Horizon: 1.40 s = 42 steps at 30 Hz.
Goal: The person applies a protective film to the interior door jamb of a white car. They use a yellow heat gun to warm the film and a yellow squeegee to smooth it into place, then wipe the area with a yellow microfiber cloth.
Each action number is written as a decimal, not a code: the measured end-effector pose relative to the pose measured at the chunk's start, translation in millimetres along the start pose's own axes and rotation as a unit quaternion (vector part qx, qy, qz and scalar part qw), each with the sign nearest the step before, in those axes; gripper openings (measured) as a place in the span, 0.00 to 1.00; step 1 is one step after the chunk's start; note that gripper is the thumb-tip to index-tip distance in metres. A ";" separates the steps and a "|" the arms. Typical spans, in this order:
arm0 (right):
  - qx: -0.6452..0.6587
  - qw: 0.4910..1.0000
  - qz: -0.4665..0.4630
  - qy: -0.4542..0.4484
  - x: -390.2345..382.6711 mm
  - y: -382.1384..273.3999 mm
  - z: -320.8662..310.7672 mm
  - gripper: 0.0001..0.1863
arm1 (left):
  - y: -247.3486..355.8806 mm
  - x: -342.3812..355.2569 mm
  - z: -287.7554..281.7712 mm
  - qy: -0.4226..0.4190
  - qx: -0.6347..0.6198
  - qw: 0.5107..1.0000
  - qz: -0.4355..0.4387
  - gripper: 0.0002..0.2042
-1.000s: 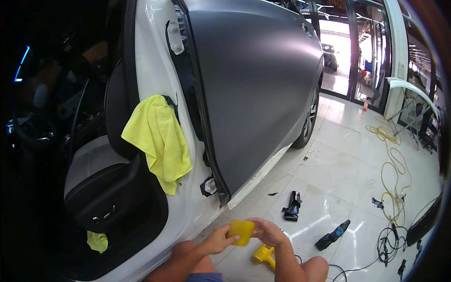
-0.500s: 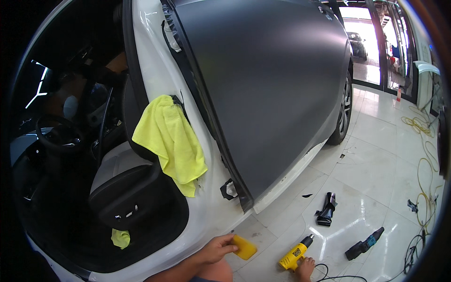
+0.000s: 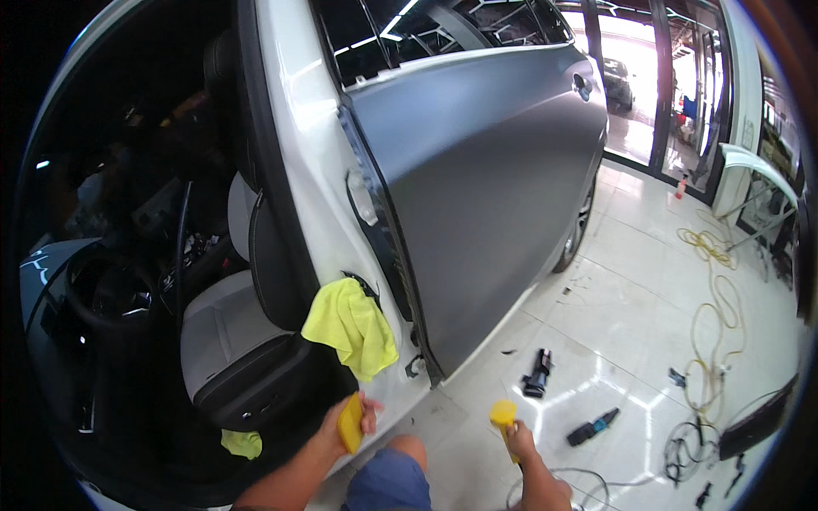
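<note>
My left hand (image 3: 336, 430) grips a flat yellow squeegee (image 3: 350, 423) beside the white door sill. My right hand (image 3: 520, 441) is closed on the handle of a yellow heat gun (image 3: 502, 412), held low at the lower middle right. Above my left hand, a lime-yellow cloth (image 3: 349, 328) drapes over the white body pillar (image 3: 285, 128). To its right stands a car door (image 3: 486, 213) in matte dark grey, with a pale lower edge.
The open cabin shows a seat (image 3: 226, 332) and small cloth (image 3: 242, 443). A black roll-like item (image 3: 537, 375), black-and-blue tool (image 3: 593, 426), yellow hose (image 3: 707, 247) and cables (image 3: 686, 451) lie on the tiled floor. A white curved panel (image 3: 758, 170) rests on a stand.
My right hand has left the squeegee, reached to the floor and lifted the heat gun. My left hand has shifted left with the squeegee. The view has moved, showing more rear window.
</note>
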State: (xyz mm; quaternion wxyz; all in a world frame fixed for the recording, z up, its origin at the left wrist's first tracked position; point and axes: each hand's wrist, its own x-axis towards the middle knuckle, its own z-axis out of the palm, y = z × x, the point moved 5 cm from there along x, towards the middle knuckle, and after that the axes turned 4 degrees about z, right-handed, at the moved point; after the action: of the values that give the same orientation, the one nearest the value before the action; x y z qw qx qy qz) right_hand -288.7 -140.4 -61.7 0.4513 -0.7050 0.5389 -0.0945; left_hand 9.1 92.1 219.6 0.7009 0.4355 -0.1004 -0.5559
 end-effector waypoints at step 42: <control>0.401 0.910 -0.107 0.009 -292.9 -472.1 -356.0 0.16 | 237.8 21.3 197.1 0.153 0.422 0.835 0.317 0.10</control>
State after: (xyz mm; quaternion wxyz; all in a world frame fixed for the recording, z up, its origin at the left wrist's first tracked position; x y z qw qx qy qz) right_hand -308.4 -77.5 594.8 0.6785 -0.5171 0.3810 -0.3564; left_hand 58.2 -24.1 502.3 0.5936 0.7129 -0.3488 -0.1331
